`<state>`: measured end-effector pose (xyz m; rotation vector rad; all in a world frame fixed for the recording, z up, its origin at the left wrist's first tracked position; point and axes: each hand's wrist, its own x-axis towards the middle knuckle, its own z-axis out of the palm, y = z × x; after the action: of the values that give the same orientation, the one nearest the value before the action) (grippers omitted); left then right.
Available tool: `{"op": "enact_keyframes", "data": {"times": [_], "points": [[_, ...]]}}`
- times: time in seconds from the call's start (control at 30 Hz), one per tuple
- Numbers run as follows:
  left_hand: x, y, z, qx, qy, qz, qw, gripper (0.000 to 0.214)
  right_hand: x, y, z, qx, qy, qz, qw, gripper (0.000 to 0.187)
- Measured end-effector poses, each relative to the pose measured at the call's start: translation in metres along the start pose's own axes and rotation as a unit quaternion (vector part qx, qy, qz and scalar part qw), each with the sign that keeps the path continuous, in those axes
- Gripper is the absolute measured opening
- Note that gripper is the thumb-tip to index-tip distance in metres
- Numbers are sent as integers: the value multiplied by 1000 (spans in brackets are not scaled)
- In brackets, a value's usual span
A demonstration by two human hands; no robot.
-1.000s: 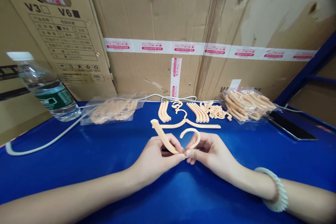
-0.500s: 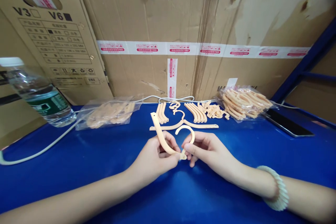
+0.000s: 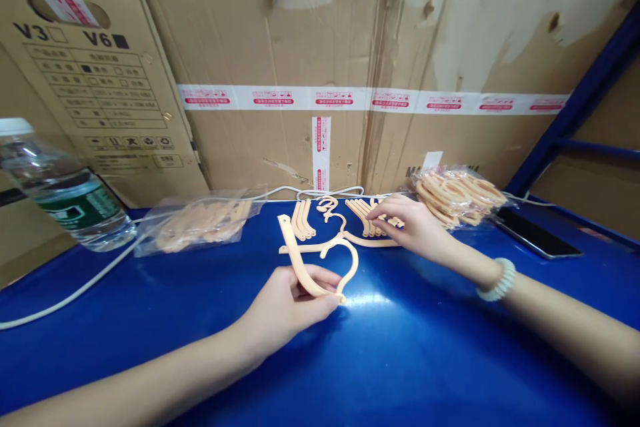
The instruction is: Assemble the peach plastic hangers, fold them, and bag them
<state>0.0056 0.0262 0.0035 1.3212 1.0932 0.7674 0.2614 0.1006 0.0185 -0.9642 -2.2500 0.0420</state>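
Note:
My left hand (image 3: 287, 310) pinches the lower end of a curved, peach-coloured plastic hanger arm (image 3: 298, 260). A hanger hook (image 3: 355, 260) rises from that same end, joined to the arm or touching it. My right hand (image 3: 413, 223) is away from it, over the back right of the table, fingers slightly apart beside a row of loose hanger arms (image 3: 357, 213). It partly covers the row and a pile of small hanger parts (image 3: 397, 221). Behind the held pieces lies a hanger (image 3: 313, 248) with two arms and a hook; my right hand hides its right tip.
More loose arms (image 3: 302, 220) and hooks (image 3: 327, 203) lie at the back. Bagged parts stand left (image 3: 200, 223) and right (image 3: 457, 193). A water bottle (image 3: 75, 193), white cable (image 3: 95, 287) and phone (image 3: 537, 233) are on the blue table (image 3: 400, 360). Cardboard (image 3: 270, 33) walls the back.
My right hand has let go of the hook and moved back and right to the loose arms. My left hand still holds the arm, with the hook staying at its end.

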Motion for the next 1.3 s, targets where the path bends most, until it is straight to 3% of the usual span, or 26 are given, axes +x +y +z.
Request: {"op": "enact_keyframes", "data": {"times": [0.1, 0.27, 0.4, 0.5, 0.63, 0.77, 0.87, 0.97, 1.13, 1.2, 1.3], "points": [[-1, 2, 0, 10, 10, 6, 1000, 21, 3, 23, 9, -44, -79, -45, 995, 18], [0, 2, -1, 2, 16, 2, 1000, 23, 7, 28, 24, -38, -96, -41, 994, 21], [0, 0, -2, 0, 11, 15, 1000, 23, 10, 25, 22, 0, -71, -26, 997, 15], [0, -2, -3, -16, 6, 17, 1000, 24, 11, 20, 16, 45, -17, 4, 999, 13], [0, -2, -4, -35, -4, 16, 999, 25, 7, 2, 7, 128, 49, 66, 988, 23], [1, -1, -4, -27, -2, 21, 999, 24, -2, -28, 3, 291, 120, 141, 939, 26], [1, 0, -4, -21, 2, 18, 1000, 26, -7, -47, 5, 326, 150, 174, 917, 28], [2, -1, -5, -28, 0, 22, 999, 26, -11, -57, 12, 388, 155, 209, 884, 26], [3, -4, -6, -43, 1, 36, 998, 22, -16, -63, 19, 471, 111, 257, 836, 25], [3, -5, -6, -47, 0, 37, 998, 21, -18, -65, 20, 512, 105, 293, 801, 35], [4, -6, -7, -56, -1, 35, 998, 22, -22, -68, 21, 590, 75, 346, 726, 55]]}}
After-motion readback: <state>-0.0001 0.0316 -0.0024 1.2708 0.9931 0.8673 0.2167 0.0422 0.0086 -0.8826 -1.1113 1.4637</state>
